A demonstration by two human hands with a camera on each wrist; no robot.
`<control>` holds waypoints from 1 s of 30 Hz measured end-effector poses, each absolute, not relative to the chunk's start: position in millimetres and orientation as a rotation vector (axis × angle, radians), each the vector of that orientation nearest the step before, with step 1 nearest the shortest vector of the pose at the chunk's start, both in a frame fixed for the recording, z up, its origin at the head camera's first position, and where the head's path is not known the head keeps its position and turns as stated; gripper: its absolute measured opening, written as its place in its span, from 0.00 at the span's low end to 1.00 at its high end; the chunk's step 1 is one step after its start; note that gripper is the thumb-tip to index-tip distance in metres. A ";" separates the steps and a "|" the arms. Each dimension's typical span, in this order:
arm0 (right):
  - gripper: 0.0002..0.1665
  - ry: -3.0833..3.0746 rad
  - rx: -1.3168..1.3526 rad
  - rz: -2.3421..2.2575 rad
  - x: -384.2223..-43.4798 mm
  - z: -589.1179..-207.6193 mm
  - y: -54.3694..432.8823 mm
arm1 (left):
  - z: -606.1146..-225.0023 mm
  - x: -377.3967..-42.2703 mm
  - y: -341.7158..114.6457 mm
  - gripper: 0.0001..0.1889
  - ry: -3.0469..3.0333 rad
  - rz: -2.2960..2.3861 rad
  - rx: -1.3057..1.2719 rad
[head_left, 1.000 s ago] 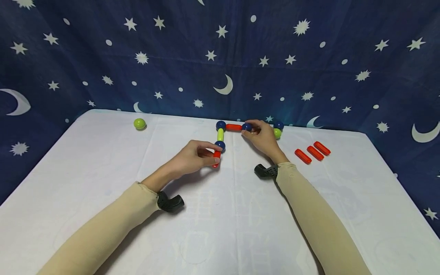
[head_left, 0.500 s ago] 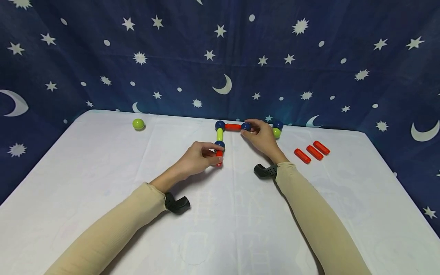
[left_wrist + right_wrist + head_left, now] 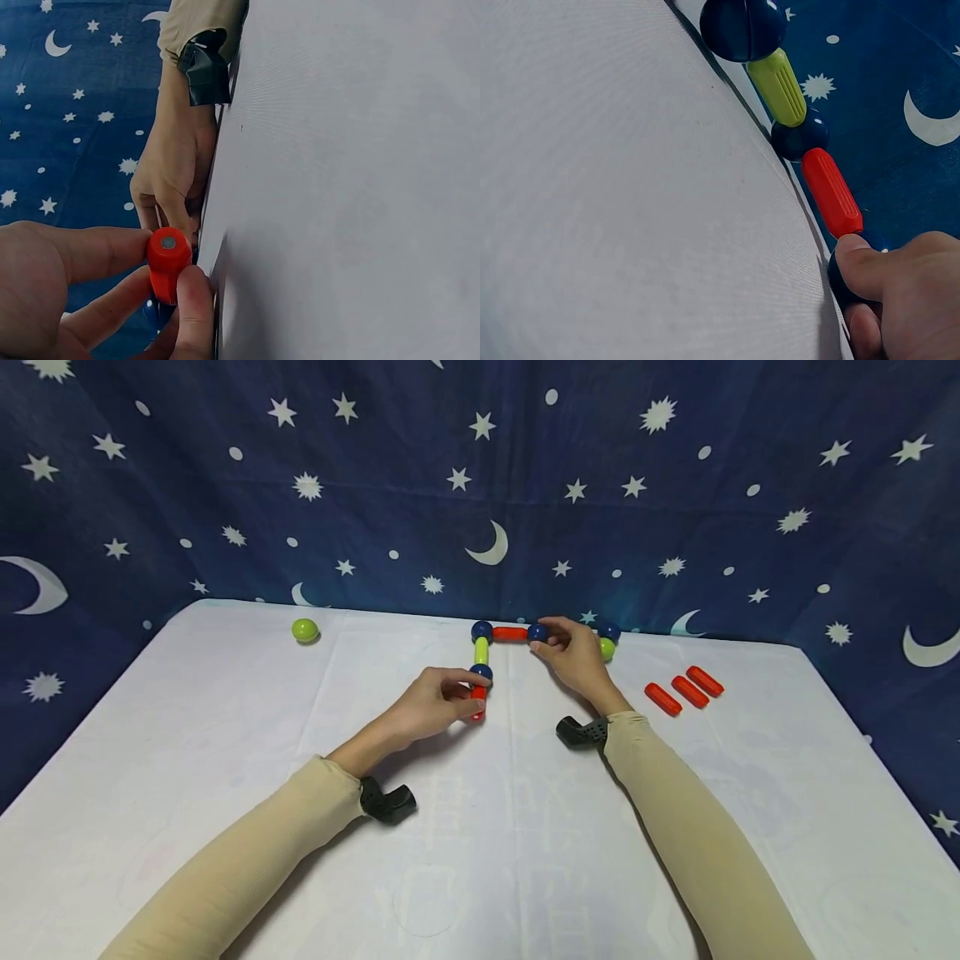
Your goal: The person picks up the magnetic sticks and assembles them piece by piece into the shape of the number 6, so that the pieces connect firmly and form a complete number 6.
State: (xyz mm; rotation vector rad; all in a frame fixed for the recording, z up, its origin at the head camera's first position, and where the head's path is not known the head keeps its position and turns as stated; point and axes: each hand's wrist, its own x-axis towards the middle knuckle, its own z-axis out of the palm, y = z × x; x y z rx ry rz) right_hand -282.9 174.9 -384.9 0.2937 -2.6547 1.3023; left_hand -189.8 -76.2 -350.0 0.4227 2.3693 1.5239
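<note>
In the head view, magnetic rods and balls form an L near the table's back edge. A blue ball at the corner joins a yellow-green rod to a red rod. The yellow-green rod leads to a front blue ball. My left hand pinches another red rod by thumb and fingers, its far end at that front ball. Its near end shows a round grey metal disc. My right hand holds the right-end blue ball between thumb and fingers.
Three red rods lie side by side at the right. Behind the right hand sit a green ball and a blue ball. Another green ball rests at the back left. A starry dark-blue curtain hangs behind the table.
My left hand has shifted slightly right with its red rod, which stands straighter in line with the yellow-green rod. My right hand keeps its hold on the blue ball.
</note>
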 end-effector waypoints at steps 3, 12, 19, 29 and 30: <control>0.26 -2.655 0.296 1.301 -282.8 -384.2 175.6 | -350.5 -190.7 -75.4 0.19 2.370 1.522 0.424; 0.27 -2.673 0.273 1.295 -282.7 -383.8 175.1 | -350.8 -190.0 -72.5 0.19 2.400 1.511 0.401; 0.27 -2.676 0.277 1.308 -282.6 -383.1 174.1 | -348.8 -190.4 -76.7 0.19 2.405 1.521 0.421; 0.26 -2.670 0.291 1.301 -283.1 -384.4 173.9 | -334.2 -216.8 -125.2 0.21 2.723 1.549 0.315; 0.26 -2.667 0.293 1.306 -283.0 -384.4 173.8 | -333.9 -220.8 -134.7 0.21 2.788 1.555 0.283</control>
